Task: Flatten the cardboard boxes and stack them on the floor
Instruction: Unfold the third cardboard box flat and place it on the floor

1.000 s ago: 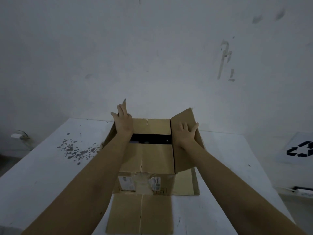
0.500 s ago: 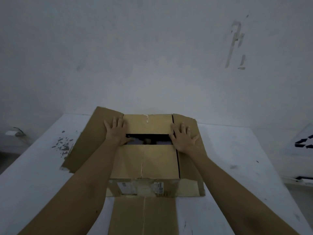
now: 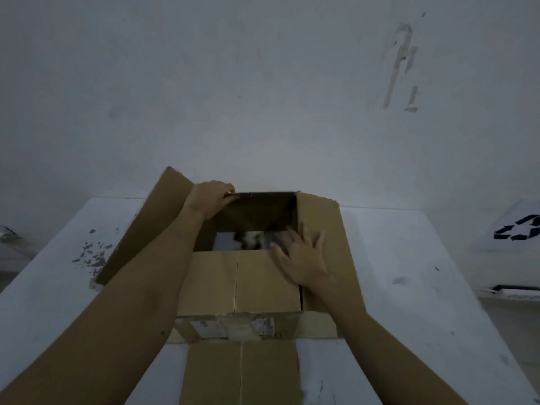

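Cardboard box sits square in the middle of the white table, its top open and its flaps spread out. Left hand is up at eleven o'clock of the opening, fingers curled over the far flap's edge and gripping it — that flap stands raised, dark inner face toward the camera. Right hand lies at about four o'clock of the opening, fingers straight and spread, palm pressing flat on the near flap close to the seam with the right flap. The fingertips reach to the lip of the hole.

Left flap is folded outward at nine o'clock, slanting down toward the tabletop. Right flap lies out at three o'clock, nearly level. Down at six o'clock another flap rests flat on the table, running off the bottom edge of the view. Labels and tape show on the box's front face, too blurred to read.

Inside the opening something pale and dark shows at the bottom — possibly the table seen through, hard to tell in this dim light.

Chipped paint marks speckle the table at nine o'clock. Off at three o'clock, against the wall, a white sign with a black recycling symbol leans.
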Demonstrator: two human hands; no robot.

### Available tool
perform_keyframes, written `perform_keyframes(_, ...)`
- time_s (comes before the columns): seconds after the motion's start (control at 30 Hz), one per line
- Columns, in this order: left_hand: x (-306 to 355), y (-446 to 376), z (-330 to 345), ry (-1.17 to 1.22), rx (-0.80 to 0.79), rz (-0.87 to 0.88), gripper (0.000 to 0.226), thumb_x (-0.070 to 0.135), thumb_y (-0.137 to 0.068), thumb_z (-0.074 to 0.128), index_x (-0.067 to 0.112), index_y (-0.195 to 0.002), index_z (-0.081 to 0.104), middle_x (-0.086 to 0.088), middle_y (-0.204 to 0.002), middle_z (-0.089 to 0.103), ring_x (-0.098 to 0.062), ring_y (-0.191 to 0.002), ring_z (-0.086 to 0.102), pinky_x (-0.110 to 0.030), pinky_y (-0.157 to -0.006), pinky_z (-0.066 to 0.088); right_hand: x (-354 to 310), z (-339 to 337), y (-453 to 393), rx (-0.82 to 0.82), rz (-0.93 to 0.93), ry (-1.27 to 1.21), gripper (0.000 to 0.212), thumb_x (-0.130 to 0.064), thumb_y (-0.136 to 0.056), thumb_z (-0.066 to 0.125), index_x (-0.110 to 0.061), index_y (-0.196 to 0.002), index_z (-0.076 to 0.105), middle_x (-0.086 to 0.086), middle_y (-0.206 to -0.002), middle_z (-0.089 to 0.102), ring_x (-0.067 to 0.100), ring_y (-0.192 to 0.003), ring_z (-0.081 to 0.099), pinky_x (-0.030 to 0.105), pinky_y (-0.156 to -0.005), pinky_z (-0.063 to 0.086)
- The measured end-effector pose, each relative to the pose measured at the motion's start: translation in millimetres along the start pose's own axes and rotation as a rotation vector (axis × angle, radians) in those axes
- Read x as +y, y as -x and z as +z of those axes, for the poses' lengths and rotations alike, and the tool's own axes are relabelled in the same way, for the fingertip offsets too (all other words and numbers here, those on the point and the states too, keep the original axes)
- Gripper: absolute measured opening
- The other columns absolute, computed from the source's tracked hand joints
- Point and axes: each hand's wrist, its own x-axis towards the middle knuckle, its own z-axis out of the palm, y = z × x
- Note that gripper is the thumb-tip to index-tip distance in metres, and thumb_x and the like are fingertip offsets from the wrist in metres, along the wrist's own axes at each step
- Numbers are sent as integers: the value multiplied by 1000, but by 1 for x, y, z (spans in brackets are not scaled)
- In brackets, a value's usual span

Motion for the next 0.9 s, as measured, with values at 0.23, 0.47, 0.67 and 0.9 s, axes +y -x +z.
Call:
perform_keyframes(0.23, 4, -23, -22, -24, 146, -39, 31, 33, -97, 51, 13, -120, 55, -9, -110, 64, -27, -97, 61, -38, -81, 48, -32, 0, 23, 210, 114, -164, 54, -55, -92, 18, -24, -101, 62, -7, -108, 60, 11, -113, 53, 63, -111, -15)
perform_keyframes(0.47, -11, -36, -31, -179, 203, -47, 70, 21, -93, 59, 14, -151, 19, -18, -155, 20, -31, -140, 28, -44, -112, 27, -66, -11, 45, 681, 264, -340, 49, -48, -93, 30, -21, -88, 71, -11, -99, 64, 5, -94, 59, 56, -115, -7)
perform_keyframes(0.67, -23, -36, -39, -182, 211, 141, 58, -18, -70, 66, 2, -122, 50, -19, -130, 44, -32, -116, 47, -39, -82, 50, -93, -48, 79, 519, 524, -200, 44, -39, -96, 50, -24, -55, 54, -8, -72, 62, 4, -71, 52, 53, -116, 12)
perform_keyframes(0.9, -33, -19, -20, -259, -132, 90, 78, 39, -94, 52, 6, -153, 12, -8, -160, -17, -24, -149, -11, -54, -117, 12, -113, -90, 128, -108, 666, -241, 39, -43, -84, 69, -20, -114, 61, 0, -111, 62, 23, -106, 58, 43, -94, 41)
